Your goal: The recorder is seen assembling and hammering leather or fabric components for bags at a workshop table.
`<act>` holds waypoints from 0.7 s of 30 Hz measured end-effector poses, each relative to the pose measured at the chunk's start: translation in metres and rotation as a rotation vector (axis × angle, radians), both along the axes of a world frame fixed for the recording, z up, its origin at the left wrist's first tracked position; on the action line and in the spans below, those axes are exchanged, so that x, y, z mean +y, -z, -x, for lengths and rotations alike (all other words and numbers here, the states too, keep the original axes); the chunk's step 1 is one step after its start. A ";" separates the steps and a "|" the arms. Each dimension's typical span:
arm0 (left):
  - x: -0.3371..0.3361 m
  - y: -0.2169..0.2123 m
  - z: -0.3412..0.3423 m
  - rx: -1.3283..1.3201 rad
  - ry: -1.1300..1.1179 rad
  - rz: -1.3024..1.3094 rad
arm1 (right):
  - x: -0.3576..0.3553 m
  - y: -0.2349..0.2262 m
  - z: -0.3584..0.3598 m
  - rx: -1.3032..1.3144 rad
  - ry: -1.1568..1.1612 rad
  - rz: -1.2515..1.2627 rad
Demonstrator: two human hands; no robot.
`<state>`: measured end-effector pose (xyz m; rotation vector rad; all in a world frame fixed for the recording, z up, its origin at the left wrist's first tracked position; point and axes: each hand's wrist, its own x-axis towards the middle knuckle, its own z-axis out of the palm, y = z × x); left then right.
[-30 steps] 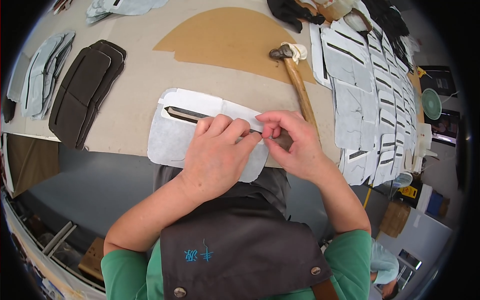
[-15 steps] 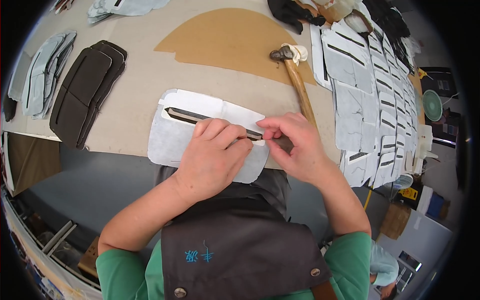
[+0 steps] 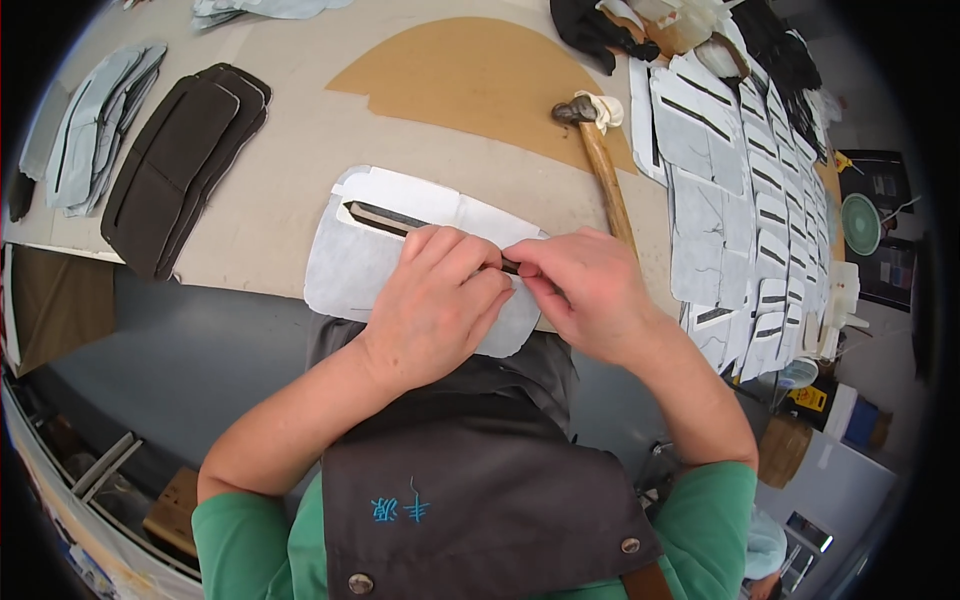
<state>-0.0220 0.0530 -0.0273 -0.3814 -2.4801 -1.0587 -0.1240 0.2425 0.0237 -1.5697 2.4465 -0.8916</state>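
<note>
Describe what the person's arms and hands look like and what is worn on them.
Both hands, left hand and right hand, are bare: no gloves, rings or watch show. The forearms are bare too. Short green sleeves cover the upper arms, under a dark grey apron with metal snaps and small blue embroidered marks.

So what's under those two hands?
A pale grey fabric piece with a dark slit, lying on the table. The left hand and right hand cover the slit's right end.
</note>
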 end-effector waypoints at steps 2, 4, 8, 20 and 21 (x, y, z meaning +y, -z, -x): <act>-0.002 0.001 -0.002 0.028 0.031 0.007 | -0.005 -0.007 0.003 0.080 -0.078 -0.045; 0.000 0.002 -0.005 0.055 0.002 0.041 | -0.008 -0.012 0.005 0.161 -0.149 -0.124; 0.000 0.001 -0.009 0.096 -0.044 0.111 | -0.014 -0.015 0.005 0.223 -0.216 -0.205; 0.001 0.005 -0.008 0.078 -0.031 0.038 | -0.011 -0.013 0.013 0.192 -0.196 -0.165; 0.001 0.005 -0.008 0.077 -0.030 0.039 | -0.014 -0.016 0.014 0.180 -0.224 -0.207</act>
